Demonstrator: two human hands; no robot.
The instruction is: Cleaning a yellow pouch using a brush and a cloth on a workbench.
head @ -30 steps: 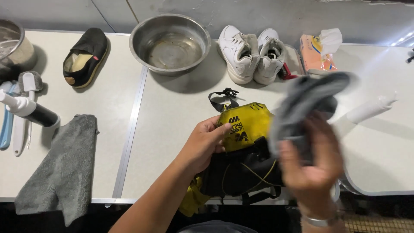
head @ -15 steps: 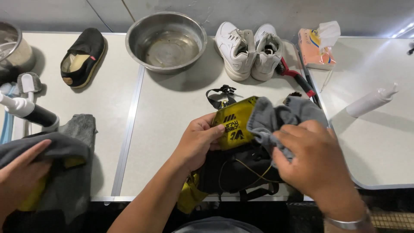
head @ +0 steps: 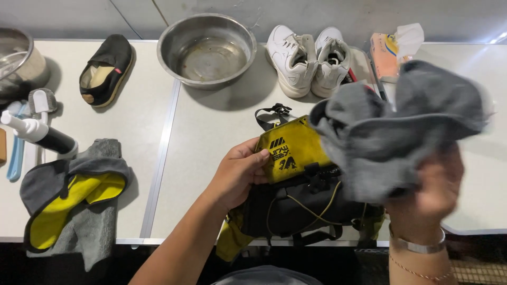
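A yellow and black bag (head: 296,179) lies at the near edge of the white table (head: 211,132). My left hand (head: 240,171) rests on its yellow panel and holds it down. My right hand (head: 430,192) is raised above the bag's right side, blurred, gripping a crumpled grey cloth (head: 391,132) that hides part of the bag and the table behind it.
A steel bowl (head: 207,48) and a pair of white sneakers (head: 311,59) stand at the back. A tissue pack (head: 388,47), a black slipper (head: 105,68), a yellow-lined grey item on a grey cloth (head: 74,203), and a spray bottle (head: 37,132) lie around.
My right hand has lifted the grey cloth off the bag and up to the right. A yellow-lined grey item now lies on the grey cloth at left; another hand there has gone.
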